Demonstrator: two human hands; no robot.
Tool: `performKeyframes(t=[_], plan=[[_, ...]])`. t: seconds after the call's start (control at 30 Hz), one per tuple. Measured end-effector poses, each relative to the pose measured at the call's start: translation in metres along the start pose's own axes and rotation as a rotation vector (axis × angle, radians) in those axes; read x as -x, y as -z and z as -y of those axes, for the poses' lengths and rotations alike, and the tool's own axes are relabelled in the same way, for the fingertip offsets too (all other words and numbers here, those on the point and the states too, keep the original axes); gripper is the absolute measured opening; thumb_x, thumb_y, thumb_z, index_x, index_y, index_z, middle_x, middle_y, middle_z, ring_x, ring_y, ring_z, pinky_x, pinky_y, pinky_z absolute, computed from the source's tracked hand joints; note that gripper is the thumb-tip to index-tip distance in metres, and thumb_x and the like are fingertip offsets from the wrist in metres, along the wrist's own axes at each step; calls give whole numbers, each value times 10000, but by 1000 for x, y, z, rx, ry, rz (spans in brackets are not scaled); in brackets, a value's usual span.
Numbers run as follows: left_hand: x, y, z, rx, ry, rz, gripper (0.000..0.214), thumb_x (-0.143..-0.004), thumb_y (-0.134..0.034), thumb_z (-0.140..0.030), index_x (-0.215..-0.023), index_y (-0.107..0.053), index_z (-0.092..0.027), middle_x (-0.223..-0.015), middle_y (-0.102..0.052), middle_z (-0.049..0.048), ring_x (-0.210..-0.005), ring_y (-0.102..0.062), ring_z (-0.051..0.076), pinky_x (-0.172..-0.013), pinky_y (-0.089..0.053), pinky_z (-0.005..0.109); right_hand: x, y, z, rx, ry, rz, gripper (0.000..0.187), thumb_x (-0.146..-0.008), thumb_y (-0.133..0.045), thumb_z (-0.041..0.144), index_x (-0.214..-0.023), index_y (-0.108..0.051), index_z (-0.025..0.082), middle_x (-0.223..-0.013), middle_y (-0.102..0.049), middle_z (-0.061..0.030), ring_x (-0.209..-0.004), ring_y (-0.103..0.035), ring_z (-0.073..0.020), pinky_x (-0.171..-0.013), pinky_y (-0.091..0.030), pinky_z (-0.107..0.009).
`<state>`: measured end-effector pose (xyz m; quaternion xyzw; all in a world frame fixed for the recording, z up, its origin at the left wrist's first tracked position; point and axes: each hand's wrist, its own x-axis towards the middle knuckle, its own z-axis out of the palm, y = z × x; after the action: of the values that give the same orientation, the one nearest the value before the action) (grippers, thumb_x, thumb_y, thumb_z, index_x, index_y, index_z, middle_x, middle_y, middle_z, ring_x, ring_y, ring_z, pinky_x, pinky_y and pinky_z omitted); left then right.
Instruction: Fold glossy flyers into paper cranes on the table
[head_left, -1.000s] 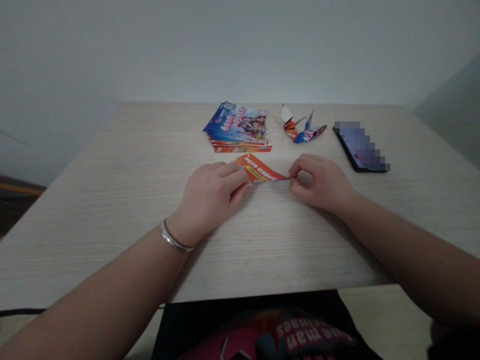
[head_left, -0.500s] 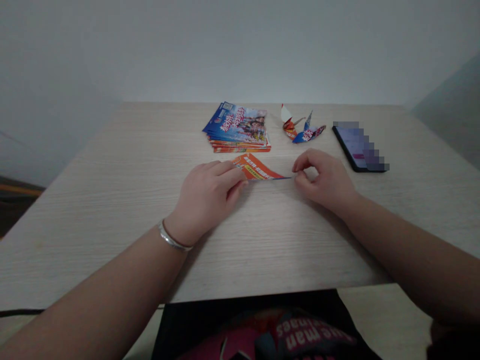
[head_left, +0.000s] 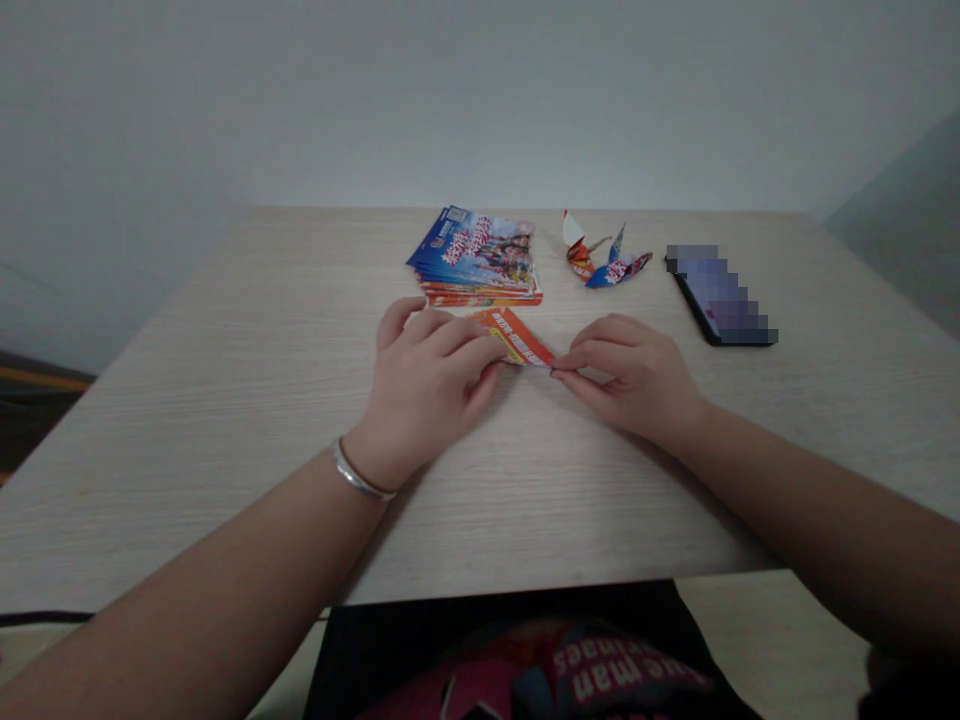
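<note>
An orange folded paper with white and yellow print lies between my hands on the table. My left hand, closed on the paper's left part with thumb and fingers, hides much of it. The right corner is pinched between the thumb and fingertips of my right hand. Just beyond the paper is a fanned stack of printed leaflets, blue on top with orange edges below. Two folded paper cranes stand to the right of the stack, one orange and one blue.
A black phone, its screen partly pixelated, lies on the right of the pale wood-grain table. A wall rises behind the table's far edge. Below the near edge a black cable shows at left.
My right fingers have moved left and pinched the paper's right corner, which is now drawn in and looks shorter. My left hand has shifted slightly right, its fingers more raised.
</note>
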<state>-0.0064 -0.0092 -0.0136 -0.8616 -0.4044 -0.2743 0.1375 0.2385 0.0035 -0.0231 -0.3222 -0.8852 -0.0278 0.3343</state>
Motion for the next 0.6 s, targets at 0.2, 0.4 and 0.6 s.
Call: performKeyframes(t=[0.2,0.4,0.6], plan=[[-3,-3,-13,72,-179,51,166,-950,-536,-256,-867,-677,-227,-927,-739,-1,-908,-613,206,-981,-415,448,-6,2,17,152,117,132,239,-959,-545,290,-810,-719,222,-833,-715,-47,-733,-574,-183,-671,-476,-335],[-5,-5,-11,1,-155,74,165,-893,-525,-216,-763,-625,-206,-817,-700,31,-825,-593,223,-890,-440,435,-5,0,13,92,117,126,229,-949,-547,271,-783,-696,219,-837,-706,-43,-745,-578,-178,-673,-478,-323],[-3,-5,1,-36,-84,118,119,-854,-531,-228,-753,-592,-211,-795,-676,40,-790,-577,225,-870,-442,436,-1,6,2,-51,81,74,127,-892,-598,225,-797,-681,205,-819,-686,-43,-738,-606,-166,-677,-490,-304]])
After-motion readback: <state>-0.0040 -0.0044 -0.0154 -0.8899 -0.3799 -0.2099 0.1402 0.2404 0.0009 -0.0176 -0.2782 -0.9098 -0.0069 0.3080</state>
